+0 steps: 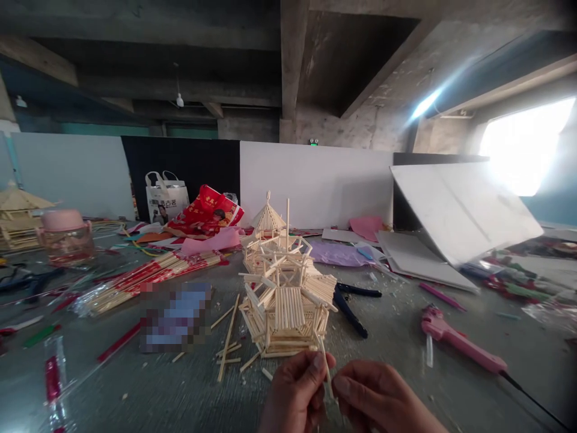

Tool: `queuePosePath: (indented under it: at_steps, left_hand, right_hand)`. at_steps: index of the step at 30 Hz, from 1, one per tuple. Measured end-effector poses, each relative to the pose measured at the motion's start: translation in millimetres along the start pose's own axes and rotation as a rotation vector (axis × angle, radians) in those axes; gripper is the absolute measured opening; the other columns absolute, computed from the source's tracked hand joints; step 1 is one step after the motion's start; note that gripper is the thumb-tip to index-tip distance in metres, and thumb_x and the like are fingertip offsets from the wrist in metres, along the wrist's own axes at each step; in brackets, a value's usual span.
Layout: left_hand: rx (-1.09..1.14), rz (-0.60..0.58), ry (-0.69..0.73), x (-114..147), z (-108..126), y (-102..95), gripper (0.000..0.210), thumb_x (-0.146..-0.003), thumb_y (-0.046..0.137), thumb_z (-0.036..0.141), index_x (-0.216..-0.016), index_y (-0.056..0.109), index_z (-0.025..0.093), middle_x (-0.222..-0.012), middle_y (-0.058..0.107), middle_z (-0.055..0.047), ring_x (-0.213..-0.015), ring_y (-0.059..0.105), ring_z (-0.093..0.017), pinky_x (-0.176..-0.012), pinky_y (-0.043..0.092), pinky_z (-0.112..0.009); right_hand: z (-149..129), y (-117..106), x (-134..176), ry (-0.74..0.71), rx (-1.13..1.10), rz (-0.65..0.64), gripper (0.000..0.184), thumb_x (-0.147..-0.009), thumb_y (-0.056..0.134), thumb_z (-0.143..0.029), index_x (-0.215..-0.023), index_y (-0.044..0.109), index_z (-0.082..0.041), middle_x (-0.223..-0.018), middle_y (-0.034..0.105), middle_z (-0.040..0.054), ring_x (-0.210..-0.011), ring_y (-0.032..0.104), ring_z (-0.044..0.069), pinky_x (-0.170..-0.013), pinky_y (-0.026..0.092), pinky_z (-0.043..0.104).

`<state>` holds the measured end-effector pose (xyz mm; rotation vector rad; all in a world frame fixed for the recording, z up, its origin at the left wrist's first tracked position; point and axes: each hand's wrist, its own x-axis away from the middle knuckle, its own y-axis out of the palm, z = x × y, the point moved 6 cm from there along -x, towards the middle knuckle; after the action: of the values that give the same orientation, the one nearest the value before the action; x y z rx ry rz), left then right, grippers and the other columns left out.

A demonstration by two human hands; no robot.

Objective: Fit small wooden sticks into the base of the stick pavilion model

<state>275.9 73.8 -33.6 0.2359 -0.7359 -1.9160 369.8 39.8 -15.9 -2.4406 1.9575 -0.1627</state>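
Observation:
My left hand (295,388) is closed in a pinch around a thin wooden stick (327,370). The fingertips of my right hand (383,394) are pressed together at the stick's lower end. Just beyond both hands stands a small pavilion model (288,310) built of glued sticks, with slatted roof panels and an upright stick rising from its top. Its lower front edge is partly covered by my left fingers. A second stick pavilion (268,222) with a pointed roof shows behind it.
Dark-handled pliers (354,304) and a pink glue gun (464,343) lie on the right. Cut sticks (229,349), a phone (178,316) and bundled chopsticks (144,279) are on the left, with a pink-lidded bottle (67,237) farther off. White foam boards (469,210) lean behind.

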Motion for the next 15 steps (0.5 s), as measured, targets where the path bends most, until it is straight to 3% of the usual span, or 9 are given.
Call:
queuePosePath:
  at_steps: [6,11,15]
  left_hand:
    - [-0.014,0.1,0.072,-4.4,2.8,-7.8,0.046,-0.051,0.074,0.049,-0.074,0.066,0.011,-0.036,0.038,0.008,-0.032,0.026,-0.001,-0.034,0.017,-0.015]
    - [0.021,0.156,0.15,-3.8,8.8,-13.9,0.039,-0.051,0.075,0.044,-0.073,0.066,0.013,-0.044,0.047,0.005,-0.034,0.031,-0.002,-0.033,0.021,-0.015]
    - [0.055,0.168,0.156,-4.9,11.8,-15.7,0.033,-0.053,0.076,0.039,-0.072,0.066,0.014,-0.043,0.044,0.007,-0.035,0.029,-0.002,-0.035,0.021,-0.015]
  right_hand:
    - [4.6,3.7,-16.6,0.047,-0.122,-0.008,0.052,-0.067,0.061,-0.06,-0.067,0.05,-0.009,-0.053,0.042,-0.0001,-0.039,0.034,0.004,-0.035,0.024,0.014]
    - [-15.6,-3.2,-30.7,-0.051,-0.09,0.08,0.052,-0.063,0.063,-0.061,-0.066,0.05,-0.01,-0.053,0.038,-0.0019,-0.041,0.033,0.004,-0.037,0.026,0.016]
    - [-24.4,-2.7,-41.4,-0.012,-0.191,0.083,0.047,-0.064,0.066,-0.054,-0.062,0.047,-0.011,-0.051,0.037,-0.0024,-0.042,0.031,0.003,-0.039,0.024,0.017]
